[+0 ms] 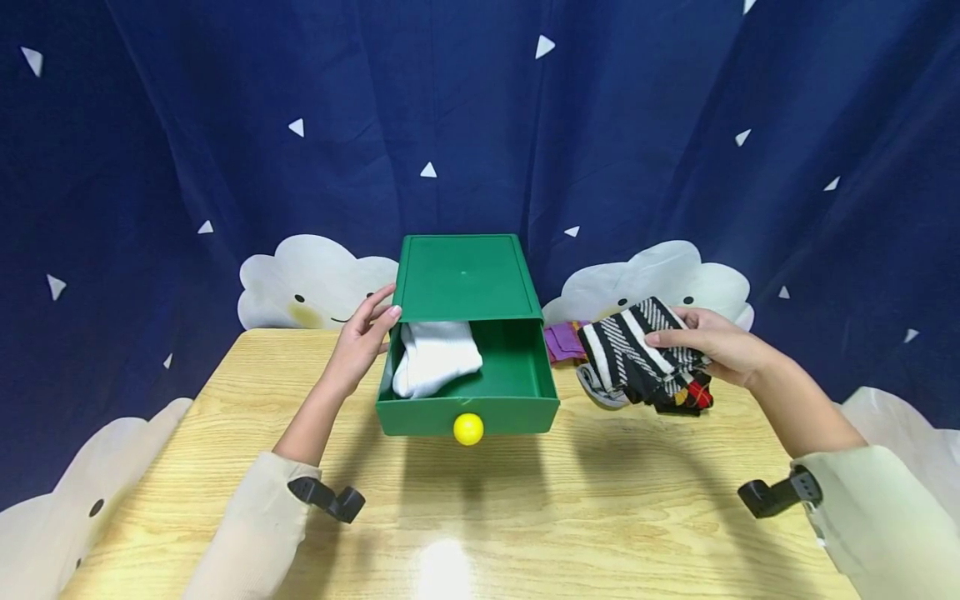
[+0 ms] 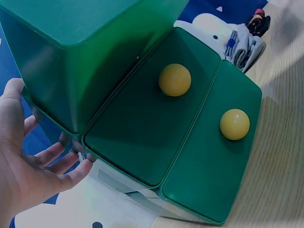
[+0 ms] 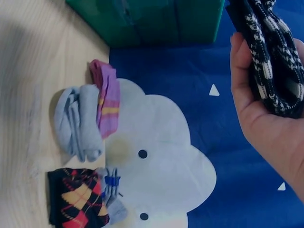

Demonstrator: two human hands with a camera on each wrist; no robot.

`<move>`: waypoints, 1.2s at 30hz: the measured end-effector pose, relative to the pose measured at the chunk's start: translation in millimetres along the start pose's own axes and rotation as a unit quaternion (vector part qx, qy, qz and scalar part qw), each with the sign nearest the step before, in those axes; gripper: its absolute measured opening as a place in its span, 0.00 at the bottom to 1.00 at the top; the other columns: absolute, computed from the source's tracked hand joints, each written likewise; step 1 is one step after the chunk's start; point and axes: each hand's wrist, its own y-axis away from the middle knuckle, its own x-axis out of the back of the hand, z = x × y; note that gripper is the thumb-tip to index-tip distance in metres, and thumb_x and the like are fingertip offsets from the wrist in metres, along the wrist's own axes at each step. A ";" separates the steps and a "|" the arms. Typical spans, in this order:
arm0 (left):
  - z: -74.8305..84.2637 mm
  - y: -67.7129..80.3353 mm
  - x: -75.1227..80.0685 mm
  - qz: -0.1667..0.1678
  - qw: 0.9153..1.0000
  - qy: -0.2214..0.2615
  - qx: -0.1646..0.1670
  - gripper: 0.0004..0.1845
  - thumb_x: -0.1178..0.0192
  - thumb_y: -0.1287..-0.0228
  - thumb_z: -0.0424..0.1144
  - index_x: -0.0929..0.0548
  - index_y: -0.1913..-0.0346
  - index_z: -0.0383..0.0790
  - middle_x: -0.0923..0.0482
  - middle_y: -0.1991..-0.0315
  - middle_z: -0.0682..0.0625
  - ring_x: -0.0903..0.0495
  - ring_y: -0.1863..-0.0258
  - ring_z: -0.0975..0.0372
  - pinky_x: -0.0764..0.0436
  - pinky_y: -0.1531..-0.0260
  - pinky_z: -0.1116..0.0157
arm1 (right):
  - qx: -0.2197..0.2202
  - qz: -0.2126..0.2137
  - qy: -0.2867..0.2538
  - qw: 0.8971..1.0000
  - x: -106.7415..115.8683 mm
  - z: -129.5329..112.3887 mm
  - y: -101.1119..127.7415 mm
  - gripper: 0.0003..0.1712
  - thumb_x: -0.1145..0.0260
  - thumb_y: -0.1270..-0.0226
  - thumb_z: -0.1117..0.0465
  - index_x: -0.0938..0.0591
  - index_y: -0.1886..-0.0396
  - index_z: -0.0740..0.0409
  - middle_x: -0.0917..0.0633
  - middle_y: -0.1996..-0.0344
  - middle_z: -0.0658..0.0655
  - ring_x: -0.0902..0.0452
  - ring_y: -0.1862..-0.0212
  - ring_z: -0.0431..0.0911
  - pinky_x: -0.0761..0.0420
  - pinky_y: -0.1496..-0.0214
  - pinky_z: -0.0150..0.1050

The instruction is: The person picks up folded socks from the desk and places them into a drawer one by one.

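Observation:
A green drawer cabinet (image 1: 467, 275) with yellow ball knobs stands on the table, its top drawer (image 1: 420, 417) pulled out. Folded white socks (image 1: 438, 358) lie in the drawer's left part. My left hand (image 1: 363, 342) is at the cabinet's left side, fingertips at its edge; in the left wrist view its fingers (image 2: 52, 154) are spread and only slightly bent. To the right of the cabinet, my right hand (image 1: 716, 346) pinches folded black-and-white patterned socks (image 1: 626, 346), thumb on top, held above the table. The right wrist view shows them doubled over in the hand (image 3: 256, 109).
Beneath and behind the held socks lie purple socks (image 3: 108, 102), grey socks (image 3: 80, 123), red-black argyle socks (image 3: 78, 197) and grey socks with blue marks (image 3: 111, 183). Two lower drawers (image 2: 133, 118) are closed. A dark blue curtain (image 1: 465, 108) hangs behind the wooden table (image 1: 600, 533).

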 end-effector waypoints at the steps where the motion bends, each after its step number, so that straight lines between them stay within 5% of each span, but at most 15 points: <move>1: -0.2 0.0 0.0 0.001 1.000 -0.001 0.000 0.27 0.53 0.29 0.47 0.40 0.29 0.52 0.39 0.33 0.38 0.36 0.35 0.47 0.31 0.42 0.42 | -0.001 -0.002 0.001 1.000 -1.2 -2.1 -1.2 0.13 0.48 0.30 0.66 0.29 0.48 0.53 0.14 0.61 0.50 0.16 0.60 0.43 0.16 0.61 0.42; 24: -2.1 1.1 -0.5 0.000 1.000 -0.002 -0.003 0.27 0.53 0.29 0.47 0.41 0.29 0.51 0.39 0.33 0.37 0.36 0.35 0.47 0.31 0.43 0.42 | 0.015 -0.059 -0.020 0.998 -36.6 -39.3 -35.2 0.11 0.45 0.33 0.68 0.26 0.52 0.56 0.14 0.61 0.53 0.16 0.60 0.46 0.16 0.60 0.44; 36: -3.0 1.2 -0.3 0.001 1.000 -0.006 -0.005 0.28 0.53 0.29 0.48 0.41 0.29 0.51 0.40 0.33 0.37 0.36 0.35 0.47 0.31 0.42 0.42 | 0.010 -0.059 0.021 0.998 -57.4 -62.6 -52.3 0.13 0.40 0.36 0.66 0.26 0.51 0.57 0.15 0.61 0.53 0.16 0.61 0.46 0.17 0.58 0.45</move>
